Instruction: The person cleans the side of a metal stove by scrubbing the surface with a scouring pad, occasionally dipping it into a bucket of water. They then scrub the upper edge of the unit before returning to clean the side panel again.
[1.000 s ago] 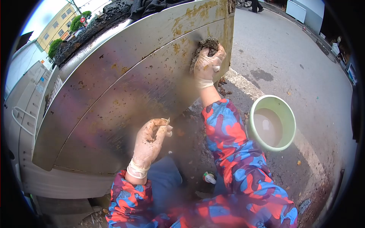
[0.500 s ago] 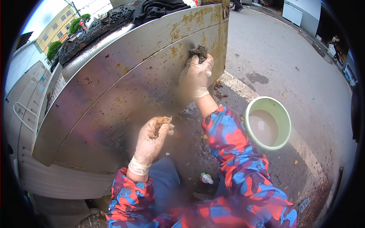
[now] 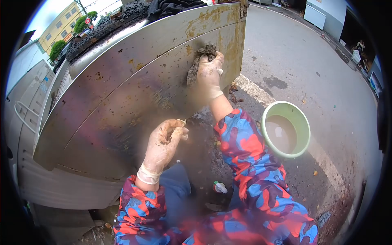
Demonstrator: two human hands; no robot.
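Note:
A large metal panel (image 3: 134, 85), spotted with brown grime and streaked yellow near its right end, slants across the view. My right hand (image 3: 210, 75), in a thin pale glove, presses a grey-brown scrubbing wad (image 3: 194, 69) against the panel's right part. Below and to the left, my left hand (image 3: 163, 143) is raised in front of the panel's lower edge. Its glove is stained, and the fingers are curled together with loose glove tips poking out. Whether anything is between those fingers I cannot make out.
On the ground at the right stands a light green bucket (image 3: 304, 141) with murky water. A small white and green bottle (image 3: 220, 187) lies between my knees. Dark cloth (image 3: 171, 7) and black crusted material (image 3: 98, 38) rest on top of the metal unit. A road runs behind.
My right hand and the wad have shifted slightly left and up along the panel. My left hand is a little higher, its fingers still curled. The whole view has shifted slightly.

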